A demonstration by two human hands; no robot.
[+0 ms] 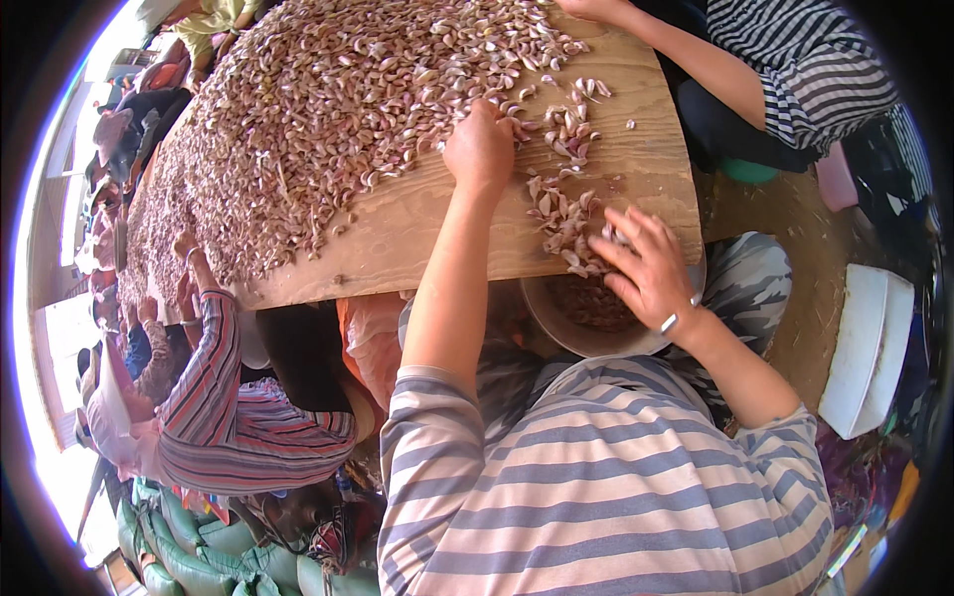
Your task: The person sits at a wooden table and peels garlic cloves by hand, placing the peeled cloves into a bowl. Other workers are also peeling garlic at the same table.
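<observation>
A large heap of garlic cloves (328, 119) covers much of the wooden board table (402, 231). My left hand (481, 147) is curled at the heap's right edge, touching cloves; its fingertips are hidden, so I cannot tell what it holds. Closer to me, my right hand (647, 261) has its fingers apart at the side of a small pile of cloves (563, 216). A whitish clove shows between those fingers. Below the table edge, partly under the right hand, a round basin (555, 320) contains more cloves. Another loose cluster of cloves (570, 130) lies farther up the board.
A co-worker's forearm (693, 63) in a striped sleeve reaches over the table at top right. On the left, another person in stripes (253, 439) works at the table. A white container (864, 350) stands on the floor at right. Green sacks (201, 544) lie at lower left.
</observation>
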